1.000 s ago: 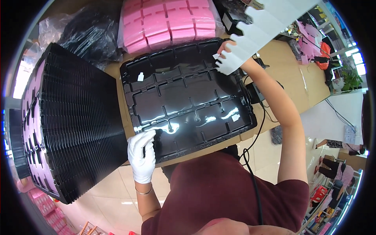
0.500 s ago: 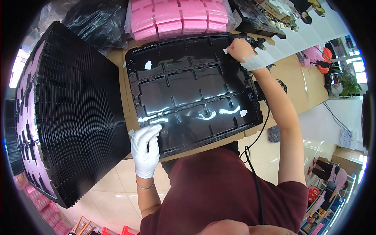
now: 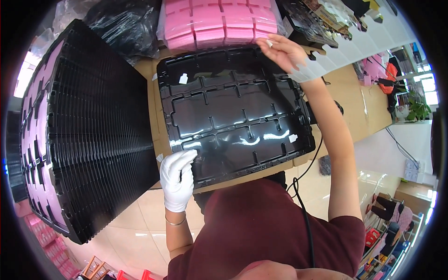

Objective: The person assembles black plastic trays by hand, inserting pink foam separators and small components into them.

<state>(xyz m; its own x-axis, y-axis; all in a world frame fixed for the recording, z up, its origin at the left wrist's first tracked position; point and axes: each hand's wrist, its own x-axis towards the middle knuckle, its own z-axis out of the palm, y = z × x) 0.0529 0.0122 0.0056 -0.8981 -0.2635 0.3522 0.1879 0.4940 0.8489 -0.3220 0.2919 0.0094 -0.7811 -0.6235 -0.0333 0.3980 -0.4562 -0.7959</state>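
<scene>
A black moulded plastic tray (image 3: 224, 109) with raised ribs lies in front of me, small white stickers (image 3: 183, 78) near two of its corners. My left hand (image 3: 178, 179), in a white glove, is at the tray's near left corner. Its fingers curl toward the thumb; whatever is between their tips is hidden. Bare, my right hand (image 3: 284, 51) is raised over the far right corner, pinching a small white sticker (image 3: 269, 43) at the fingertips. A long pale strip (image 3: 336, 63) with cut-outs along its edge reaches from my right wrist toward the upper right.
A tall stack of black trays (image 3: 98, 135) with pink foam stands at the left. Behind the tray sit bagged pink foam sheets (image 3: 219, 23) and black plastic wrapping (image 3: 121, 28). Cardboard (image 3: 350, 98) covers the table. A black cable (image 3: 301, 200) hangs at its near edge.
My right hand has lifted off the tray's far right corner, moved slightly away from me and turned, with the white sticker at its fingertips. My left hand stays at the near left corner.
</scene>
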